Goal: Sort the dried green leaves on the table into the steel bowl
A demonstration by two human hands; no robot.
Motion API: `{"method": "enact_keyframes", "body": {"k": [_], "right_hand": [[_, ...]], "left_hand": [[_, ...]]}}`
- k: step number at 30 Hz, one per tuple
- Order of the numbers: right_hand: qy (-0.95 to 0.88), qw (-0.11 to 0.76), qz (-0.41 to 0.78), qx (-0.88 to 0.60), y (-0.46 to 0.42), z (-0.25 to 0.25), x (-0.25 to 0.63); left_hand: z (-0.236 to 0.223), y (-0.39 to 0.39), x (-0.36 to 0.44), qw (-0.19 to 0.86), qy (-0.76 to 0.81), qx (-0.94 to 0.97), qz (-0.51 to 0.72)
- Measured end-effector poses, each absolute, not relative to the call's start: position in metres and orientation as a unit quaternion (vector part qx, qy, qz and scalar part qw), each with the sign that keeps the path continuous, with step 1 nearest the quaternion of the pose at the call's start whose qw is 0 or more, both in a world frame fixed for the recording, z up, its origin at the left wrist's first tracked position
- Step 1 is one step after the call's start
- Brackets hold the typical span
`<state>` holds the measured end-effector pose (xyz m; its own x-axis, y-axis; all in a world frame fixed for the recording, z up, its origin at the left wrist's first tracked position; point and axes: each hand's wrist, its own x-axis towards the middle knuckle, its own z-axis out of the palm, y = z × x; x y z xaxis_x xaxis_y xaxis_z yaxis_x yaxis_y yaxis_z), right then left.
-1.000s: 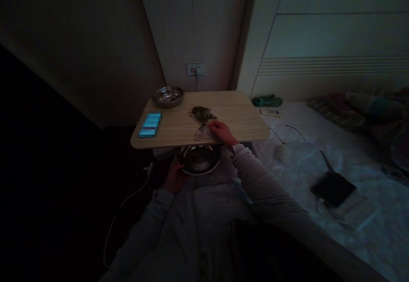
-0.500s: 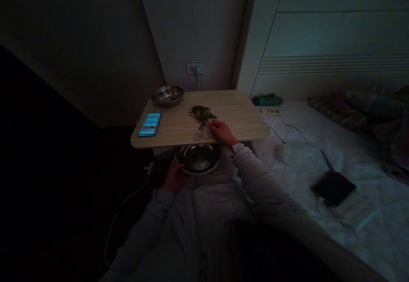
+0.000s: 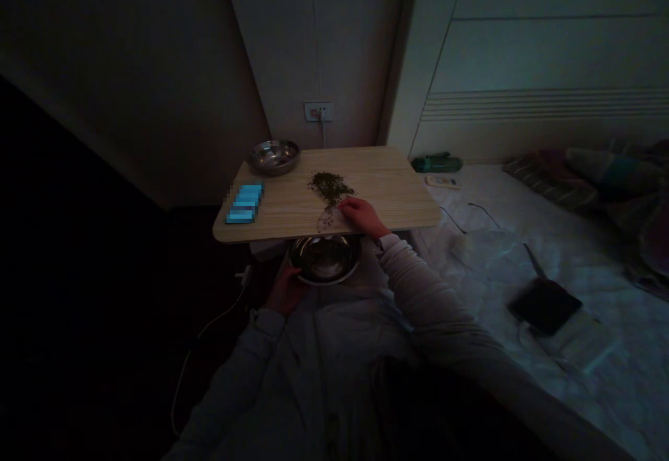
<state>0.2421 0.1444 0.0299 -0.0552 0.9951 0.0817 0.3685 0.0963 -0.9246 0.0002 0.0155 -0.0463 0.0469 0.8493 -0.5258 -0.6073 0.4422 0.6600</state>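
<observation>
My left hand (image 3: pixel 285 291) grips the left rim of a shiny metal bowl (image 3: pixel 327 264), which sits in my lap just under the table's front edge. Above it, my right hand (image 3: pixel 363 216) rests on the wooden table (image 3: pixel 397 189) with its fingers pinched together. At those fingertips lies a thin, clear, roundish piece (image 3: pixel 329 220) with several dark grains on or under it. I cannot tell what it is in this dim light. A loose pile of small green beans or grains (image 3: pixel 330 187) spreads just beyond the fingers.
A second metal bowl (image 3: pixel 274 157) stands at the table's back left corner, with a lit phone (image 3: pixel 244 203) in front. On the bed to the right are a green bottle (image 3: pixel 437 163), a remote (image 3: pixel 442 182) and a black flat object (image 3: pixel 545 306). A white cable (image 3: pixel 189 353) hangs at left.
Hardly anything differs. My right hand has stayed at the near edge of the pile, with only a tiny shift left, and my left hand keeps its hold on the bowl.
</observation>
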Motion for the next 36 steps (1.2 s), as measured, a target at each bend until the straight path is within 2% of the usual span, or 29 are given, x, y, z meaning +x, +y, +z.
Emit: {"method": "enact_keyframes", "body": {"k": [36], "right_hand": [[-0.619, 0.399, 0.375, -0.563, 0.1407, 0.0359, 0.2406]], "left_hand": [[-0.0468, 0.015, -0.0011, 0.723, 0.44, 0.12, 0.518]]}}
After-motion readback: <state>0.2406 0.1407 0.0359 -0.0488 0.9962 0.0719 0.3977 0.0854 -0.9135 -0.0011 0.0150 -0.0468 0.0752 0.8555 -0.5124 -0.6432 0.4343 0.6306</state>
